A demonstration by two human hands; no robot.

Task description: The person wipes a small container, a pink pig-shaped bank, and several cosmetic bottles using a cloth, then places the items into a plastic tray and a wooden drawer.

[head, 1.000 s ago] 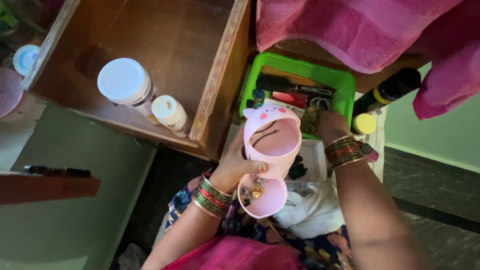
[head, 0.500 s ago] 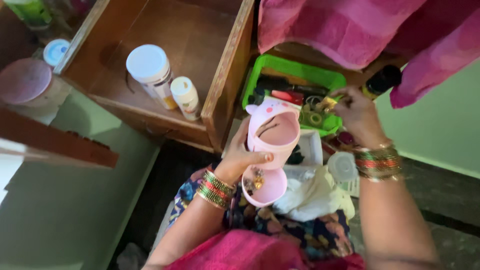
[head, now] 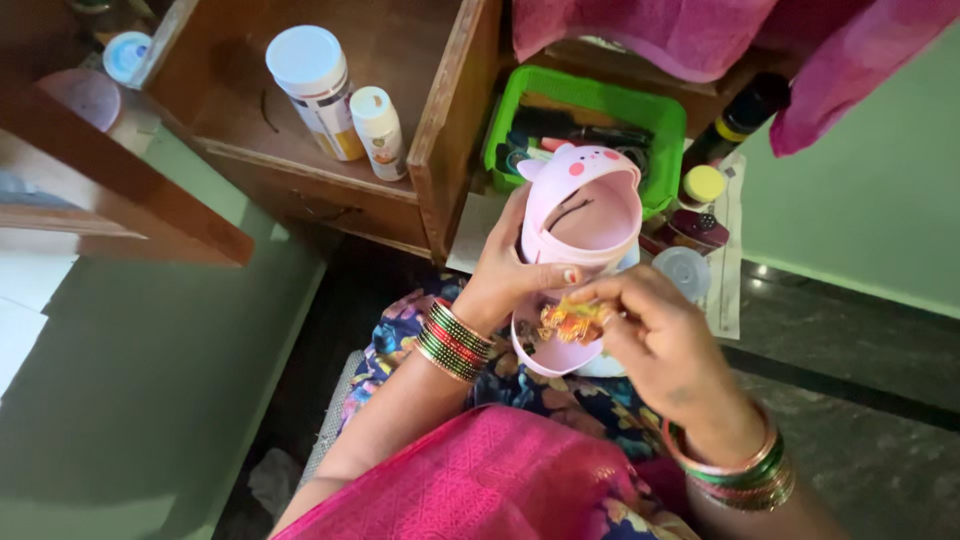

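The left hand (head: 505, 278) grips a pink animal-faced container (head: 580, 215), held upright in front of the green basket (head: 668, 130). The right hand (head: 655, 335) pinches small gold trinkets (head: 567, 322) over the container's open pink lid (head: 550, 350), which hangs just below the cup.

Right hand (head: 660, 345) from basket (head: 668, 130) to lid (head: 545, 350)

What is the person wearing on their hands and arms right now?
Both hands are bare, no gloves. The left hand has a stack of green, red and gold bangles at the wrist. The right hand wears pink, green and gold bangles. No sleeves reach the forearms.
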